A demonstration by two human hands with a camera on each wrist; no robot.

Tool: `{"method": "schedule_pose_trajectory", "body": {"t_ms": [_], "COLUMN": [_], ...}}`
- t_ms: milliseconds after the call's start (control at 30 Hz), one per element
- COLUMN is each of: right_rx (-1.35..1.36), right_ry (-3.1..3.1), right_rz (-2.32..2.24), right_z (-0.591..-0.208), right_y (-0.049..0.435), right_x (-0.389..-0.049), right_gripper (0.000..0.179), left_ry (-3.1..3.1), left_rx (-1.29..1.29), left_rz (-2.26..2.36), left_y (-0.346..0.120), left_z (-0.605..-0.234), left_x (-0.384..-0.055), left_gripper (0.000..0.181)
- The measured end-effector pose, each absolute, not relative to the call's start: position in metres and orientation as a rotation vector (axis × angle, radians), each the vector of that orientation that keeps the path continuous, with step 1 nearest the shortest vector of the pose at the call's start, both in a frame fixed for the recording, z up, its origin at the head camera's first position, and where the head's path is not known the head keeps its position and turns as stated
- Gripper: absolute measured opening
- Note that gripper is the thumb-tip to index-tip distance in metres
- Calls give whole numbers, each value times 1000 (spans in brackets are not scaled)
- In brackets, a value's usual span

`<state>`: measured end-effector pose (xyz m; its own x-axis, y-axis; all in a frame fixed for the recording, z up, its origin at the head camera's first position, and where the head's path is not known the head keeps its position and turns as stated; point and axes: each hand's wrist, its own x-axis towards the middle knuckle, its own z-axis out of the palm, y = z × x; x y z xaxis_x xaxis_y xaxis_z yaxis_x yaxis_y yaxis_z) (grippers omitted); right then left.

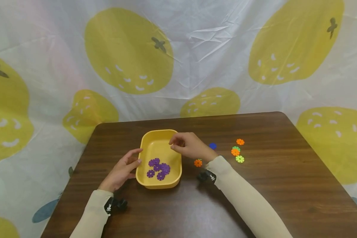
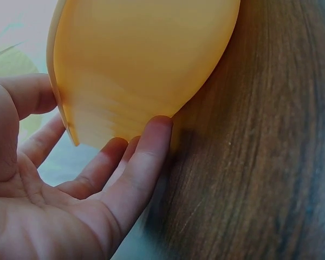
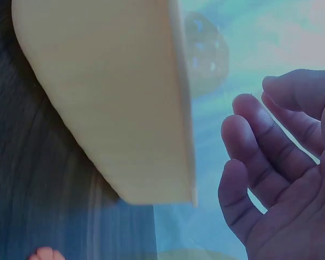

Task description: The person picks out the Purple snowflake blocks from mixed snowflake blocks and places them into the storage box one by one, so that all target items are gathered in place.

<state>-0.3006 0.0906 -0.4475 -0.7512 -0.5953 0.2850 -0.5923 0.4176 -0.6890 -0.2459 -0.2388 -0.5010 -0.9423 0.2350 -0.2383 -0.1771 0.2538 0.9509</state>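
Note:
A yellow plastic tray (image 1: 159, 145) stands on the table, with several purple notched discs (image 1: 161, 175) lying inside toward its near end. My left hand (image 1: 122, 172) holds the tray's left side. In the left wrist view, thumb and one finger reach over the tray's rim (image 2: 53, 70), while other fingertips (image 2: 161, 127) rest against the outer wall. Over the tray's right rim hovers my right hand (image 1: 188, 145), its fingers loosely bent. The right wrist view shows nothing between those fingers (image 3: 237, 132), which are apart from the tray wall (image 3: 108, 103).
Right of the tray, loose notched discs lie on the brown table (image 1: 273, 172): blue (image 1: 212, 145), orange (image 1: 240, 141), green (image 1: 236, 148) and yellow-green (image 1: 240, 159). Another orange disc (image 1: 198, 163) lies beside the right wrist. A fruit-patterned curtain (image 1: 184, 66) hangs behind the table.

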Motion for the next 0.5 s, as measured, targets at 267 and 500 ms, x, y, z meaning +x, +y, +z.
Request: {"method": "schedule_pose_trajectory", "body": {"t_ms": [267,500], "right_rx": [-990,-933], "right_ry": [2643,2686], "right_rz": [-1367,-1361], "right_z": [-447,-452], "right_y": [120,145], "right_x": [-298,-297], "right_gripper": [16,9], "left_ry": [2192,2186], "left_rx": [75,50], "left_rz": [1740,1740], "left_y": [-239,-238], "left_z": [-500,-499], "left_x": [-245,-245], "left_gripper": [54,53]}}
